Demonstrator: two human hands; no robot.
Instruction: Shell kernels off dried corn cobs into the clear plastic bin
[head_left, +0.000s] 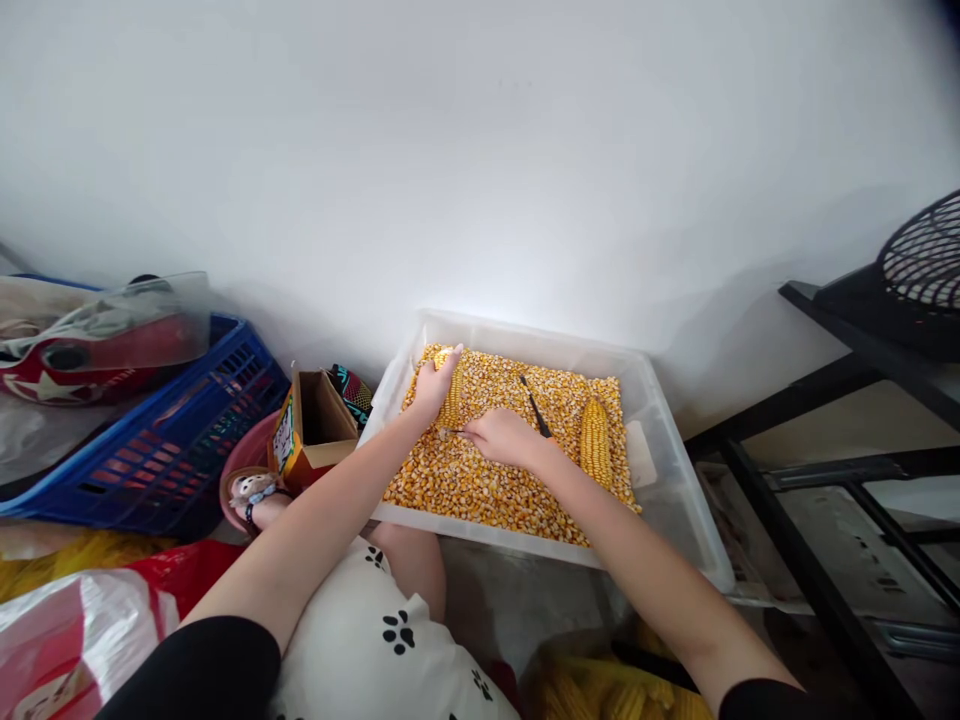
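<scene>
My left hand (pixel 433 388) is closed round an ear of corn (pixel 451 402), held tilted over the left part of a translucent plastic bin (pixel 679 500). Just to its right, my right hand (pixel 499 435) grips a thin metal tool (pixel 454 432), its tip at the lower end of the ear. My fingers hide the tool's handle, so its exact kind does not show. Loose yellow kernels (pixel 480 500) cover much of the bin's floor. Among them lie a slim black-handled tool (pixel 535 408), behind my right hand, and another ear of corn (pixel 595 445) at the right.
Left of the bin stand an open cardboard box (pixel 322 415) and a blue plastic basket (pixel 150 450) holding a red helmet (pixel 112 350). A black metal frame (pixel 795 530) rises at the right. Below the bin, several ears (pixel 615 695) lie in a bag. A white wall (pixel 480 180) closes the back.
</scene>
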